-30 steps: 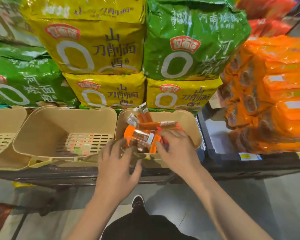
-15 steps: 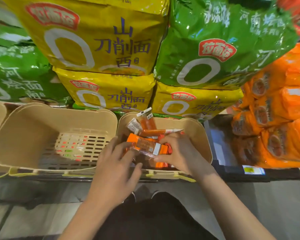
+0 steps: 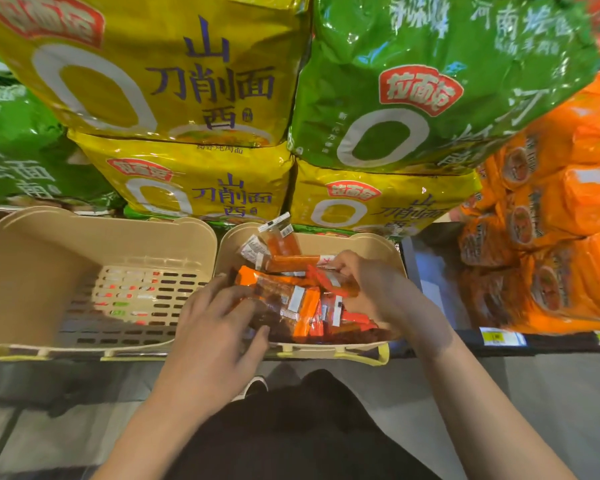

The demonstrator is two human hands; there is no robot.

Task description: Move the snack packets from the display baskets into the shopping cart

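From where I watched, stacked noodle bags [image 3: 174, 74] walled off the far side above the shelf, so the only open way out for anything lifted was up and back toward the near side, over the low front rim. Two beige baskets sat side by side: the left basket [image 3: 21, 271] held nothing I could see on its slotted floor, while the right basket [image 3: 378, 247] held the snack packets [image 3: 291, 299], a loose orange heap with most long axes running left to right and a couple propped upright against the far wall. No shopping cart showed. Both hands flanked that heap: the left hand [image 3: 215, 327] lay over its left end, fingers [image 3: 229, 299] spread and curling onto the wrappers, thumb hooked at the near rim; the right hand [image 3: 378, 292] closed on the right end, fingertips pinching packet ends. I judged them equally near, set to scoop the heap together.
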